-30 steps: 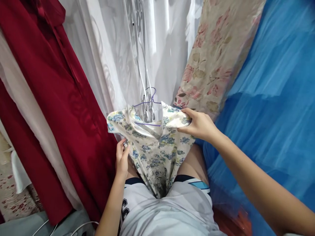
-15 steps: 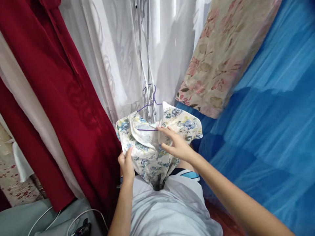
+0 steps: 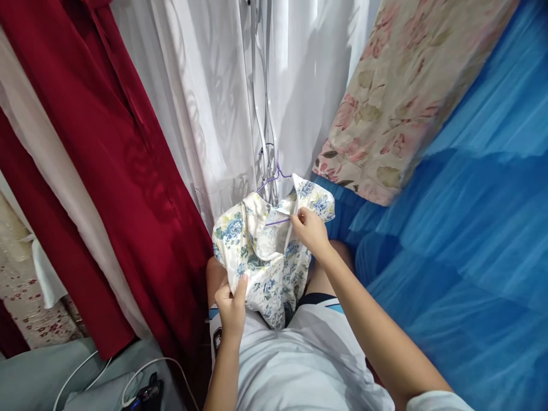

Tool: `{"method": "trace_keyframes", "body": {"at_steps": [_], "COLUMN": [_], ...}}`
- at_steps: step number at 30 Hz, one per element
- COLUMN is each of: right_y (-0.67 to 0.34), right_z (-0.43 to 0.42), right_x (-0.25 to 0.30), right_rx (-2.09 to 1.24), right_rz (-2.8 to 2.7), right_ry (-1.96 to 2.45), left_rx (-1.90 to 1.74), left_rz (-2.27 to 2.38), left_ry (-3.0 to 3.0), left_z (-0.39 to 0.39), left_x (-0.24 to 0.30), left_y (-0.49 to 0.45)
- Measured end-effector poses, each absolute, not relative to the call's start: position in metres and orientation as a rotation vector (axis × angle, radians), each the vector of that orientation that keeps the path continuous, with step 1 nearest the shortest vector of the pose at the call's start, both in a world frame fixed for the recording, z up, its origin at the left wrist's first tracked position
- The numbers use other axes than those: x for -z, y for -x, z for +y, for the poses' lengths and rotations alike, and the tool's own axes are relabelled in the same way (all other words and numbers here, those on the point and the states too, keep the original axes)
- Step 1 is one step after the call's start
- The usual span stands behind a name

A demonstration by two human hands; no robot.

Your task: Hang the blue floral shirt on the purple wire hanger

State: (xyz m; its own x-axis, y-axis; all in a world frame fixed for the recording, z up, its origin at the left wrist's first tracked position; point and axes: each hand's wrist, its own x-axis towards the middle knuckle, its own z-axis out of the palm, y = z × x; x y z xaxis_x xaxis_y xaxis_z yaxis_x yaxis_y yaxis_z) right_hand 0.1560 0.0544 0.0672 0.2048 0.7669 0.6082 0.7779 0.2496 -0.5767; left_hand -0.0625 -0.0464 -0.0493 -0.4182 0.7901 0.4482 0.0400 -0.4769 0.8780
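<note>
A white floral blouse [image 3: 261, 285] with blue roses hangs on a thin purple hanger [image 3: 271, 180] above my lap. My left hand [image 3: 232, 302] grips the blouse's lower left side, thumb on top of the cloth. At the right edge of the neck opening, my right hand [image 3: 309, 229] is closed on the collar edge, its fingers pinched together. The hanger's lower bar crosses the neck opening close to those fingertips. The hanger's hook meets dangling grey straps [image 3: 264, 114].
Long red cloth [image 3: 141, 171] hangs at left, white curtains [image 3: 214, 114] behind. A pink-flowered fabric [image 3: 368, 131] and blue ruffled tulle [image 3: 462, 228] hang at right. White cable [image 3: 171, 361] and a dark device [image 3: 148, 394] lie on a grey surface at lower left.
My right hand has gone from spread fingers over the neckline to a pinch on its right edge. The blouse's right shoulder is drawn inward. The view has shifted slightly.
</note>
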Motion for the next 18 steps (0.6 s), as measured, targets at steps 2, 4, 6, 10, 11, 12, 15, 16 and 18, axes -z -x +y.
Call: {"method": "trace_keyframes", "body": {"at_steps": [2, 4, 6, 10, 11, 12, 15, 16, 18], "right_y": [-0.151, -0.145, -0.14, -0.133, -0.132, -0.132, -0.137, -0.141, -0.147], "right_z": [0.05, 0.04, 0.03, 0.02, 0.019, 0.02, 0.024, 0.026, 0.03], "right_x": [-0.061, -0.053, -0.045, -0.032, -0.03, -0.028, -0.024, -0.024, -0.026], "right_rx": [0.026, -0.009, -0.087, -0.288, -0.32, -0.345, -0.417, -0.445, -0.461], "right_rz": [-1.608, -1.686, -1.739, -1.725, -1.7, -1.67, -1.596, -1.581, -1.555], "right_ry": [1.437, 1.366, 1.291, 1.147, 1.119, 1.094, 1.044, 1.036, 1.043], "left_rx": [-2.02, -2.187, -2.346, -2.242, -2.162, -2.111, -2.036, -2.029, -2.036], "left_rz": [1.183, 1.231, 1.325, 1.242, 1.172, 1.123, 1.07, 1.078, 1.089], "left_ry": [-1.29, -1.244, -1.213, -1.457, -1.497, -1.489, -1.366, -1.332, -1.323], "left_z": [-0.046, -0.044, -0.041, -0.013, 0.001, 0.017, 0.064, 0.075, 0.085], "left_x": [0.047, 0.04, 0.027, 0.001, -0.003, -0.006, -0.01, -0.011, -0.014], "left_y": [0.062, 0.061, 0.058, 0.041, 0.036, 0.03, 0.017, 0.014, 0.008]}}
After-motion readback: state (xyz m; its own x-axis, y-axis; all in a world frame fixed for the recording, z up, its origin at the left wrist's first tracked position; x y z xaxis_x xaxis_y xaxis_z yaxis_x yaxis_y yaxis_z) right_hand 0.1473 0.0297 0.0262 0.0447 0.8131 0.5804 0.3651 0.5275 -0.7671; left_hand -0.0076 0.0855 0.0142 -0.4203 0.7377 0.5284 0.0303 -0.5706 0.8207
